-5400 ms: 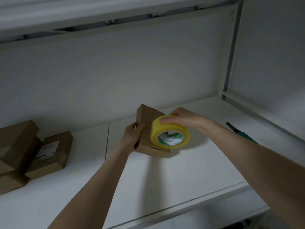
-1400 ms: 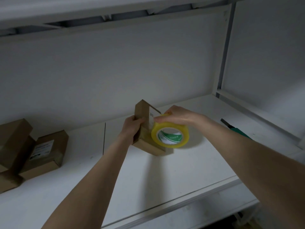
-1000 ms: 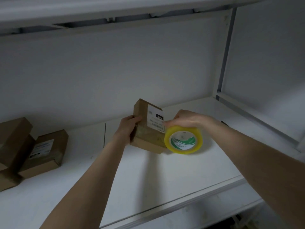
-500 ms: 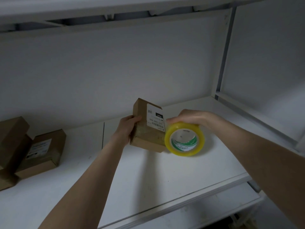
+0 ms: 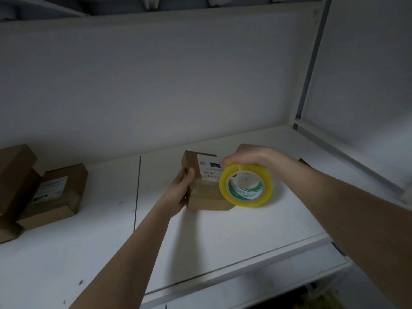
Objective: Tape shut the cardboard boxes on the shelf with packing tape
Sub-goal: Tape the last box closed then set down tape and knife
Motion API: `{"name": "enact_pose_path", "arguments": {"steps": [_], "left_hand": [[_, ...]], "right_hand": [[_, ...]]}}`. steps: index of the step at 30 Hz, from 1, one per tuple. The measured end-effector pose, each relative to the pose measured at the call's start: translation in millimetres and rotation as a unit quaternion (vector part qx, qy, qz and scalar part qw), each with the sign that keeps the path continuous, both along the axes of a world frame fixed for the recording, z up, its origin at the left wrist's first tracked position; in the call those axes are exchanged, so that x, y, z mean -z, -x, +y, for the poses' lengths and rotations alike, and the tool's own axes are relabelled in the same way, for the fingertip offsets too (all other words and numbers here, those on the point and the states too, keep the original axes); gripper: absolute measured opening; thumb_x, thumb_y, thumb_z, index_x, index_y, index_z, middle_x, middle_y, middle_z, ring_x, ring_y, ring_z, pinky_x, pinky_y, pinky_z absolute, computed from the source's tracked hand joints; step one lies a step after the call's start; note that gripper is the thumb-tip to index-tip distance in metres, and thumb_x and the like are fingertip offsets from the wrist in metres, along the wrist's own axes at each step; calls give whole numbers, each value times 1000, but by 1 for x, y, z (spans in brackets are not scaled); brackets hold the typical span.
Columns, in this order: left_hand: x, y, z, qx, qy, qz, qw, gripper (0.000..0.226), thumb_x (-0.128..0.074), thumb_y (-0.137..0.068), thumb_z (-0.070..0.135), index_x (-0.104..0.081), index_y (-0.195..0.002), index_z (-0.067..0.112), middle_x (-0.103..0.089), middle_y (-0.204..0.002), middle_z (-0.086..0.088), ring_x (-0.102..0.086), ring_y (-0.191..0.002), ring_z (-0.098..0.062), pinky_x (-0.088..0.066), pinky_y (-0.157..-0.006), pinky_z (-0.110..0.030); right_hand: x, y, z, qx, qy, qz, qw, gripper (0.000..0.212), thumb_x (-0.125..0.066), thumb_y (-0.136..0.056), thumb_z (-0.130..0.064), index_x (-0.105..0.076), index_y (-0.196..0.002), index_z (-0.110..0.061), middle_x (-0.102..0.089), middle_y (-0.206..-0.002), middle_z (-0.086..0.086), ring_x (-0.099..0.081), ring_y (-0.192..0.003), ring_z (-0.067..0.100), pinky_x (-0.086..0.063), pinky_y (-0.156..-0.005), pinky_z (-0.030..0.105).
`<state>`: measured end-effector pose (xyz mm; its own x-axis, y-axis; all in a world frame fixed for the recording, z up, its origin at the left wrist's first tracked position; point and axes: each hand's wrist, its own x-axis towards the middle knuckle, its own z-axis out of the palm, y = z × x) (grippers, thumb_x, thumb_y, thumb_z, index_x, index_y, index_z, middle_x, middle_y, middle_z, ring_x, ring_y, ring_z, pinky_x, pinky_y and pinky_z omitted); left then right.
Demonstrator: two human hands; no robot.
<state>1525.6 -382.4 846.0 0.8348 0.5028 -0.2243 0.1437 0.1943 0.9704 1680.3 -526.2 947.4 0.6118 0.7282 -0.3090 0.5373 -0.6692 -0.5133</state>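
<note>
the box (image 5: 206, 198) is about mid-shelf, just right of the seam (image 5: 137, 192) between the two shelf panels. it looks like it's sitting on the shelf (image 5: 223, 233), but i can't tell if it's fully flat. its top faces the camera and has a white label (image 5: 208, 169) on the far half (print too small to read), with a shinier band across the cardboard just below it.

the left grip (image 5: 180, 190) is wrapped around the box's left side, thumb on the top face next to the label and fingers tucked around the edge. the right grip (image 5: 249, 155) comes in from above and is clamped over the top of the tape (image 5: 246, 186), a yellowish roll with a green and white core, standing on edge with its hole towards the camera. the roll covers the box's right edge in this view, so touching or just in front, hard to say which.

further out, a second box (image 5: 58, 192) with its own label lies flat at the left end of the shelf. more boxes (image 5: 13, 175) are stacked beside it, half cut off by the frame. a small dark thing (image 5: 304, 162) pokes out behind the right forearm. white back wall, and a metal post (image 5: 310, 63) at the right.
</note>
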Motion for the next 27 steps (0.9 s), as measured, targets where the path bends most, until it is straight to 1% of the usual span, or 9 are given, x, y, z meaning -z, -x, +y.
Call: {"name": "enact_pose_path", "arguments": {"steps": [2,4,6,8,13,18,22,24,27], "left_hand": [[4,13,5,81,-43,-1,996,66,-73,-79,44,-39,-135,44,-60,-124,9,-61,-111,-20,-53,-91,-43],[13,22,2,120,-88,-7,989,87,-83,-64,32,-35,-135,47,-58,-126,15,-61,-113,-16,-54,-92,-41],[23,20,-6,90,-114,18,989,106,-88,-53,29,-29,-140,41,-50,-134,15,-54,-122,-17,-48,-100,-40],[32,13,-12,39,-124,45,991,122,-89,-43,40,-27,-148,33,-36,-145,5,-45,-129,-19,-43,-106,-41],[40,4,-19,-35,-90,30,995,93,-78,-62,23,-37,-145,31,-39,-145,2,-48,-125,-16,-46,-100,-32],[46,1,-14,-8,-133,34,991,99,-75,-51,39,-38,-143,40,-42,-143,1,-50,-124,-17,-47,-102,-41],[36,1,-14,2,-131,22,991,100,-76,-54,37,-36,-145,35,-43,-143,3,-46,-128,-15,-44,-106,-39],[32,1,-13,5,-117,20,993,93,-77,-67,23,-33,-148,29,-44,-143,3,-46,-127,-14,-41,-108,-36],[30,3,-10,4,-109,12,994,80,-67,-84,6,-28,-150,28,-44,-141,4,-48,-124,-15,-42,-105,-32]], "right_hand": [[-1,-1,3,7,-8,12,1000,28,-68,-82,-47,-69,-78,-20,-68,-69,-5,-62,-62,12,-46,-56,22],[-3,1,6,9,-13,21,1000,30,-68,-81,-47,-71,-79,-18,-69,-70,-4,-61,-62,14,-46,-60,25],[-5,5,11,6,-15,18,1000,30,-68,-81,-48,-71,-82,-19,-69,-77,-1,-59,-64,15,-46,-64,27],[-8,8,17,9,-18,18,1000,28,-68,-81,-49,-68,-79,-21,-67,-75,-1,-58,-63,14,-45,-63,27],[-16,14,28,16,-38,7,999,31,-68,-81,-50,-63,-65,-23,-63,-62,-4,-57,-59,14,-44,-65,27],[-23,20,37,34,-39,-1,999,31,-69,-80,-50,-63,-66,-23,-64,-62,-4,-59,-58,15,-45,-63,26],[-32,25,40,15,-20,-28,999,31,-65,-82,-52,-63,-68,-24,-67,-73,-2,-59,-67,17,-46,-71,31],[-33,27,41,8,-15,-29,999,30,-63,-85,-50,-63,-70,-24,-68,-77,-1,-60,-71,18,-48,-73,32],[-32,28,39,-6,-11,10,1000,26,-61,-90,-42,-67,-78,-20,-72,-95,7,-63,-82,22,-52,-85,37]]}}
